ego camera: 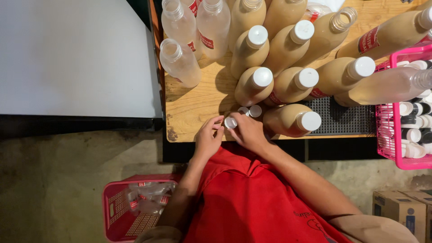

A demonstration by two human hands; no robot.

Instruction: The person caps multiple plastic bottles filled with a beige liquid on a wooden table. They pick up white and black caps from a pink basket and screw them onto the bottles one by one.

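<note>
Right hand (246, 131) pinches a small white cap (231, 122) at the table edge (189, 137); left hand (208, 137) beside it, fingers loosely curled, holding nothing. Two more caps (255, 110) just beyond. Capped tan bottles (254, 85) crowd behind; bare wood left of the grip.

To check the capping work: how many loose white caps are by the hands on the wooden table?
3. One cap is held by the right hand, beside the left hand; a second cap and third cap lie together just beyond it. The nearest bottle may hide more.
</note>
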